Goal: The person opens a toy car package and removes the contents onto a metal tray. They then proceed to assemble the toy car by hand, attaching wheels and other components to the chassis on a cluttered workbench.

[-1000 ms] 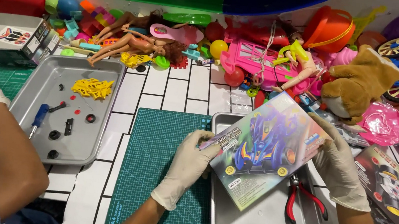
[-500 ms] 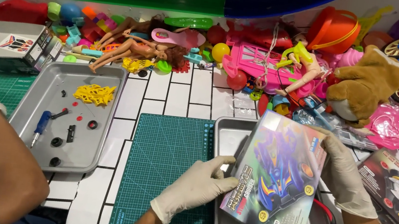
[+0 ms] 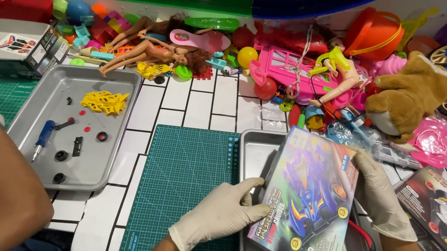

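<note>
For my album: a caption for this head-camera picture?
Gloved left hand and right hand hold a toy car box over a metal tray.

Purple toy-car box (image 3: 310, 202); green grid-lined mat (image 3: 186, 183); white gloves; grey tray (image 3: 117, 124).

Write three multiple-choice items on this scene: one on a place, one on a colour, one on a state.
1. Where is the screwdriver?
A. left tray
B. green mat
C. right tray

2. What colour are the gloves on the two hands holding the toy car box?
A. blue
B. white
C. black

3. How is the box held?
A. by one hand
B. by both hands
C. by neither, flat on the mat

Answers:
1. A: it lies in the left tray.
2. B: both are white.
3. B: left hand and right hand grip its sides.
</note>
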